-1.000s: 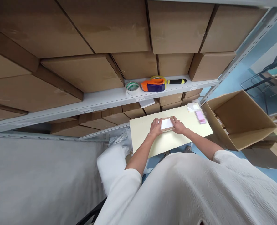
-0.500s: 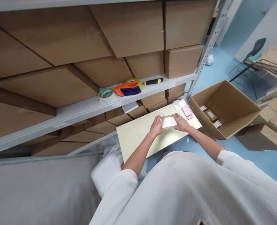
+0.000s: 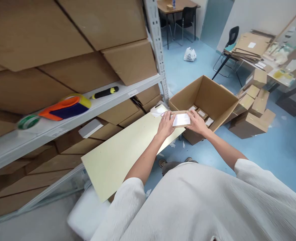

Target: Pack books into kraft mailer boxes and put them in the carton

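Between both hands I hold a small brown cardboard box (image 3: pixel 181 119) with a white label on its top face. My left hand (image 3: pixel 166 124) grips its left end, and my right hand (image 3: pixel 197 122) grips the right end. The box is held over the right end of a pale yellow board (image 3: pixel 122 147), close to the near-left side of a large open carton (image 3: pixel 216 103). Inside that carton lie several small labelled boxes (image 3: pixel 201 113) of similar look. White paper (image 3: pixel 160 109) lies at the board's far end, partly hidden behind my left hand.
On the metal shelf (image 3: pixel 148 81) lie an orange and blue tape dispenser (image 3: pixel 66 107), a green-cored tape roll (image 3: pixel 28 122) and a black-yellow utility knife (image 3: pixel 104 92). Large cartons (image 3: pixel 131 62) fill the shelves. Stacked boxes (image 3: pixel 253 117) stand right of the open carton; a white plastic bag (image 3: pixel 190 54) lies on the floor.
My view has turned right, so the shelf slides left and the open carton comes nearer the middle. Both hands, still on the small box, have moved right along the board toward the carton.
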Demonstrator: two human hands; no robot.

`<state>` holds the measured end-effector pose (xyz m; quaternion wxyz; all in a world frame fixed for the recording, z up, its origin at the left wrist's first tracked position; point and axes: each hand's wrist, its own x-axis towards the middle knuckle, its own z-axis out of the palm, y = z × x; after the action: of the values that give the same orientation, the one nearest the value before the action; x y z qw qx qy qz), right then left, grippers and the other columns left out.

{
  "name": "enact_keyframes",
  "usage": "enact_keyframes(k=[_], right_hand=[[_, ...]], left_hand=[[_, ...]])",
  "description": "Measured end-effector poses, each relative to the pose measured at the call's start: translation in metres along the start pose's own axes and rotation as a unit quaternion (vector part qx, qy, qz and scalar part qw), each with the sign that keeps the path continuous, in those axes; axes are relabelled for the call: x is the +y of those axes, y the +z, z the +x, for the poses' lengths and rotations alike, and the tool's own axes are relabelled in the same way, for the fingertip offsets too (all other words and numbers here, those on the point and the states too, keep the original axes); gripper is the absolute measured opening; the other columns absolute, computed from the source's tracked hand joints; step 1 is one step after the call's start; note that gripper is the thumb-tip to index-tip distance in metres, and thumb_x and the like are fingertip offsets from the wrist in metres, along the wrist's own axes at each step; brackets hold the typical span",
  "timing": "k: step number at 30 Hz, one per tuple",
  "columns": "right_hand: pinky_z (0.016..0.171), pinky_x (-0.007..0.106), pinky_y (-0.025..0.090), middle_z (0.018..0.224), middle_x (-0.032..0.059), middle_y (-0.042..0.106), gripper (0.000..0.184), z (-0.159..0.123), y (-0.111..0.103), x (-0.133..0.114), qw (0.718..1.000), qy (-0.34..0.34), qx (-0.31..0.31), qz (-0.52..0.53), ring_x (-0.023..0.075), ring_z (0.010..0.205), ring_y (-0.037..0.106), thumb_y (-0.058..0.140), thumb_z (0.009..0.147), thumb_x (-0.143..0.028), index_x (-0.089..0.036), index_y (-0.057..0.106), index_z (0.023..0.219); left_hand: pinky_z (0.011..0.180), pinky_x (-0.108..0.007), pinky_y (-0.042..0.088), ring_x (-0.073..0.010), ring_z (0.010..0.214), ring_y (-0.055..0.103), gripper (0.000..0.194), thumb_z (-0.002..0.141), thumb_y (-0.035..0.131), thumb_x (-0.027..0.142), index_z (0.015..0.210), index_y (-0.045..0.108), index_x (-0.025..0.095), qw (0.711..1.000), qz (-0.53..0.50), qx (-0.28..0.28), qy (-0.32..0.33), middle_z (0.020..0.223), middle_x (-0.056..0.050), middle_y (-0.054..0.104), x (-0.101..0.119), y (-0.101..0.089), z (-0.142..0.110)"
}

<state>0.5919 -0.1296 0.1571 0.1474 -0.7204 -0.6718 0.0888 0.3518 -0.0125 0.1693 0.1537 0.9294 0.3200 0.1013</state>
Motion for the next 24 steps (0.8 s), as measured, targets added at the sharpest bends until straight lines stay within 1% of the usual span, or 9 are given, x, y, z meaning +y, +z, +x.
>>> enact_keyframes(k=[3,6,10,13,15,17,21,24], right_hand=[[0.123,0.061,0.047,0.179,0.0202,0.021,0.115,-0.016,-0.021,0.034,0.999,0.044,0.005,-0.018,0.0452,0.154,0.045,0.087,0.085,-0.04,-0.027,0.02,0.177],[0.123,0.062,0.047,0.179,0.0203,0.022,0.116,-0.028,-0.036,0.062,0.997,0.076,0.025,-0.021,0.0456,0.156,0.043,0.087,0.086,-0.042,-0.027,0.018,0.178],[0.123,0.061,0.046,0.177,0.0208,0.024,0.118,-0.036,-0.045,0.09,0.992,0.12,0.044,-0.023,0.0456,0.156,0.042,0.085,0.088,-0.043,-0.026,0.013,0.179],[0.122,0.059,0.047,0.176,0.0212,0.025,0.119,-0.033,-0.043,0.107,0.987,0.154,0.035,-0.019,0.0445,0.155,0.044,0.084,0.089,-0.043,-0.027,0.008,0.18],[0.119,0.057,0.05,0.176,0.0216,0.025,0.118,-0.028,-0.037,0.119,0.985,0.173,0.021,-0.016,0.0432,0.153,0.046,0.083,0.09,-0.042,-0.027,0.008,0.18],[0.116,0.056,0.053,0.175,0.0224,0.027,0.118,-0.02,-0.027,0.13,0.981,0.193,0.003,-0.013,0.0429,0.15,0.049,0.082,0.089,-0.041,-0.026,0.008,0.18],[0.115,0.057,0.054,0.173,0.0233,0.03,0.122,0.005,-0.002,0.148,0.973,0.23,-0.035,-0.008,0.044,0.146,0.053,0.086,0.086,-0.044,-0.025,0.009,0.179],[0.115,0.057,0.054,0.171,0.0235,0.032,0.12,0.026,0.02,0.156,0.965,0.254,-0.059,0.007,0.0428,0.144,0.054,0.086,0.086,-0.047,-0.026,0.011,0.178]], left_hand=[[0.14,-0.067,0.018,-0.0468,0.171,0.013,0.109,0.082,0.085,0.023,0.174,0.026,0.028,0.999,-0.005,-0.036,0.011,0.181,-0.016,0.024,0.029,0.012,0.036],[0.14,-0.069,0.012,-0.0461,0.172,0.007,0.111,0.083,0.085,0.027,0.175,0.023,0.031,0.998,-0.011,-0.055,0.04,0.184,-0.014,0.021,0.049,0.024,0.069],[0.141,-0.067,0.006,-0.0433,0.173,0.004,0.11,0.084,0.085,0.027,0.175,0.023,0.028,0.993,-0.01,-0.058,0.102,0.184,-0.015,0.019,0.064,0.041,0.11],[0.141,-0.065,0.004,-0.0402,0.174,0.006,0.105,0.085,0.083,0.025,0.173,0.026,0.025,0.988,0.003,-0.063,0.141,0.184,-0.017,0.021,0.069,0.053,0.138],[0.141,-0.065,0.003,-0.039,0.174,0.009,0.103,0.086,0.081,0.023,0.173,0.027,0.025,0.985,0.007,-0.08,0.153,0.183,-0.018,0.023,0.068,0.063,0.155],[0.14,-0.065,0.003,-0.039,0.173,0.012,0.102,0.086,0.08,0.021,0.173,0.027,0.024,0.981,0.002,-0.104,0.162,0.182,-0.019,0.025,0.061,0.073,0.174],[0.14,-0.066,0.002,-0.0408,0.173,0.015,0.104,0.083,0.083,0.022,0.173,0.029,0.026,0.972,-0.027,-0.16,0.168,0.181,-0.018,0.029,0.036,0.095,0.211],[0.138,-0.07,-0.001,-0.0417,0.172,0.015,0.107,0.082,0.085,0.024,0.173,0.028,0.028,0.965,-0.025,-0.202,0.165,0.181,-0.018,0.031,0.015,0.111,0.236]])
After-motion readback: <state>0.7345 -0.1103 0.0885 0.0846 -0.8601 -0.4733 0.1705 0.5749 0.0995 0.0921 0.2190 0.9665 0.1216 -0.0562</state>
